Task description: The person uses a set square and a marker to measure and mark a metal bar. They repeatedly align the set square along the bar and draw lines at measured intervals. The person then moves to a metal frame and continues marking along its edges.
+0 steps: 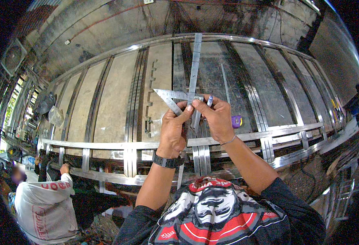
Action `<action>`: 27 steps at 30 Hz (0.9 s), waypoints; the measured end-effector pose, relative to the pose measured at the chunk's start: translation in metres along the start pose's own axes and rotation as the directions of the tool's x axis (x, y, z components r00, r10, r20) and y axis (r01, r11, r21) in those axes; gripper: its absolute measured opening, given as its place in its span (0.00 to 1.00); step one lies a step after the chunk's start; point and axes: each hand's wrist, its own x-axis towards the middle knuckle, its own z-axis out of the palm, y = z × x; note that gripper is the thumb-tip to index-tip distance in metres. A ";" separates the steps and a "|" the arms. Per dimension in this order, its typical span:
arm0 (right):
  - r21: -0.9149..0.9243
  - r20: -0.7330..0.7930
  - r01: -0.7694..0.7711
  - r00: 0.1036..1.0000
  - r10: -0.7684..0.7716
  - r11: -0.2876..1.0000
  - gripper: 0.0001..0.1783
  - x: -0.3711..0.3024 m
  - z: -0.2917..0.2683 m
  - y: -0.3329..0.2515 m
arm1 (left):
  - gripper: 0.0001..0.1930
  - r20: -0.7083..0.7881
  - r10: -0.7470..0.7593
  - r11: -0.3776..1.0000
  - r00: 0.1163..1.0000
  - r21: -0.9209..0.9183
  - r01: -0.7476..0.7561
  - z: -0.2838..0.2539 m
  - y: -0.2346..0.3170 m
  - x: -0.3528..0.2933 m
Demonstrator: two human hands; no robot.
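Both hands meet at the middle of the view over a metal square (194, 67) with a long straight blade and a triangular graduated part at its left. My left hand (174, 130) is closed on it, thumb pressed near the crossing of its parts. From the other side my right hand (218, 119) pinches the same spot. A pen (210, 101) with a blue end stands up between the right fingers. The lower end of the square is partly hidden by my hands.
Beneath lies a large frame of shiny metal bars (146, 144) over grey and tan sheets. A purple tape measure (236, 121) and a thin metal strip (225, 81) lie right of my hands. A co-worker in a white shirt (46, 204) is at the lower left, one hand on the frame.
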 end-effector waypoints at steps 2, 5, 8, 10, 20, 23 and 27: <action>-0.057 -0.015 -0.005 1.000 0.005 0.998 0.09 0.000 -0.003 0.004 | 0.08 0.015 -0.013 1.000 1.000 0.002 0.013 0.000 0.002 -0.001; 0.017 -0.018 -0.008 1.000 0.008 1.000 0.09 -0.002 0.000 0.003 | 0.09 0.011 -0.024 1.000 1.000 0.000 0.024 -0.002 0.001 -0.001; 0.068 -0.024 -0.004 1.000 0.006 0.998 0.09 -0.003 0.001 0.004 | 0.10 0.022 -0.014 1.000 1.000 0.012 0.014 -0.001 0.002 -0.004; 0.052 -0.028 0.015 1.000 -0.014 0.999 0.09 -0.003 0.000 0.006 | 0.10 0.034 -0.013 1.000 0.999 0.022 0.012 -0.001 0.001 -0.003; 0.063 -0.022 0.013 1.000 -0.012 0.998 0.10 -0.005 -0.003 0.007 | 0.10 0.048 -0.004 1.000 0.999 0.011 0.004 -0.007 -0.006 -0.001; 0.077 -0.018 0.008 1.000 -0.007 0.997 0.10 -0.006 0.000 0.005 | 0.10 0.048 -0.009 1.000 0.999 0.012 0.009 -0.010 -0.007 0.000; 0.027 -0.007 0.012 1.000 -0.012 1.000 0.10 -0.005 -0.003 0.007 | 0.10 0.050 -0.004 1.000 0.999 0.028 0.003 -0.006 -0.004 -0.001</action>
